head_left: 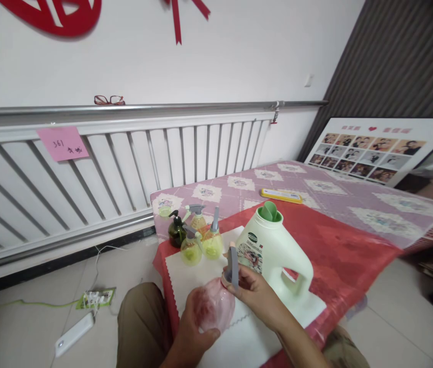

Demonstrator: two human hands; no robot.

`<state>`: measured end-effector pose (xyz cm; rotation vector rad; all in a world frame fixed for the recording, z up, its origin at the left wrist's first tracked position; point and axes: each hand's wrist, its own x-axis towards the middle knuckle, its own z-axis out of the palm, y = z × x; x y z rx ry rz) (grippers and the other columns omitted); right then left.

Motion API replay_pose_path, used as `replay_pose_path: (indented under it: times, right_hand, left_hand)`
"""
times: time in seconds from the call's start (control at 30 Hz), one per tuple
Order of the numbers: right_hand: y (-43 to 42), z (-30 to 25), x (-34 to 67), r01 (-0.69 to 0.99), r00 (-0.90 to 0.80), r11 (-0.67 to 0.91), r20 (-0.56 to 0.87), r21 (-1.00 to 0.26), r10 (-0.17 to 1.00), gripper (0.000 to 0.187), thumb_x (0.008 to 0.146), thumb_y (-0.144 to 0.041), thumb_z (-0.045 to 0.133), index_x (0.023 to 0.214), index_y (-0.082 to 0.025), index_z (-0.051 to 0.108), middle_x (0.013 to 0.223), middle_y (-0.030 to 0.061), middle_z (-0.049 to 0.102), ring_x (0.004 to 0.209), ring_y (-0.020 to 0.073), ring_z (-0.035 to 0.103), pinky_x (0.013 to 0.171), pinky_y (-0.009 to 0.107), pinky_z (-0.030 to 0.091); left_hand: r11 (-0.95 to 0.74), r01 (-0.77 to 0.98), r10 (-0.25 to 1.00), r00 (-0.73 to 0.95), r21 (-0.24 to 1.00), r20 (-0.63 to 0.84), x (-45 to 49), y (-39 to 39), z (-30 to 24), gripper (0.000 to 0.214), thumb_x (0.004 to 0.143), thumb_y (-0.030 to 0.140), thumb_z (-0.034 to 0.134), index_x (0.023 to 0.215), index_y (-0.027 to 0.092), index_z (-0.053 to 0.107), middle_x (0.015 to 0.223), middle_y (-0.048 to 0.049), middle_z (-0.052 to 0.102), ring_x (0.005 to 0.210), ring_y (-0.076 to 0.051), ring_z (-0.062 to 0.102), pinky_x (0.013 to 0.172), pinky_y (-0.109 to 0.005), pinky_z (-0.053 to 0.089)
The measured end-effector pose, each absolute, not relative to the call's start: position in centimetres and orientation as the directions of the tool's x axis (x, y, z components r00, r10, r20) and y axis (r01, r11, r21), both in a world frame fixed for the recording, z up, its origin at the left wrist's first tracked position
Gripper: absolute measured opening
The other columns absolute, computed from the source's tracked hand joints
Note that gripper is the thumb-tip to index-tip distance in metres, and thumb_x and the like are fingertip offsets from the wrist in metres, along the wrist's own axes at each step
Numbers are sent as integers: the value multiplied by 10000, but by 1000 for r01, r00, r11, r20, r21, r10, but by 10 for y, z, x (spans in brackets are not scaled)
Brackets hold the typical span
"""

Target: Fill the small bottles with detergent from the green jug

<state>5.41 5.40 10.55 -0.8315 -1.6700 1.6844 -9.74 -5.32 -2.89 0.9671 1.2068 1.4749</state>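
Observation:
My left hand wraps round the body of a clear pink spray bottle, which tilts over the white cloth. Fingers of my right hand close on the bottle's grey spray head at its neck. Just behind stands a large pale green jug with a hollow handle and a green scoop or cap in its open mouth. To the left are two yellowish spray bottles with grey heads, another spray bottle behind them and a dark green pump bottle.
A white cloth lies over a red sheet on a purple patterned tabletop. A yellow box lies farther back. A white radiator runs along the wall. On the floor lie a power bank and cables.

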Motion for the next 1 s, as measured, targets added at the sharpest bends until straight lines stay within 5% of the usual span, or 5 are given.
replay_pose_path:
  times: [0.4, 0.63, 1.0]
  right_hand:
    - [38, 91, 43, -116, -471, 7, 61, -993, 880, 272, 679, -408, 777, 826, -217, 650, 797, -3, 666, 725, 156, 606, 682, 275, 486]
    - [31, 91, 33, -119, -467, 22, 75, -993, 881, 283, 693, -430, 757, 850, -224, 644, 829, 4, 692, 739, 170, 609, 712, 289, 480]
    - [26, 84, 38, -98, -526, 53, 97, -994, 845, 309, 808, -457, 645, 1040, -253, 640, 925, 14, 665, 883, 198, 607, 841, 319, 464]
  left_hand:
    - [-38, -106, 931, -366, 994, -4, -91, -56, -26, 827, 560, 134, 743, 1291, 215, 364, 1367, -122, 467, 1315, -317, 385, 1137, -465, 235]
    - [-42, 48, 925, -377, 998, 57, -90, -55, -31, 940, 554, 106, 689, 1372, 195, 234, 1439, -142, 402, 1363, -298, 331, 1148, -421, 240]
    - [-50, -2, 935, -352, 999, 46, -89, -59, -29, 875, 652, 169, 691, 1397, 174, 231, 1475, -160, 361, 1377, -288, 325, 1144, -419, 271]
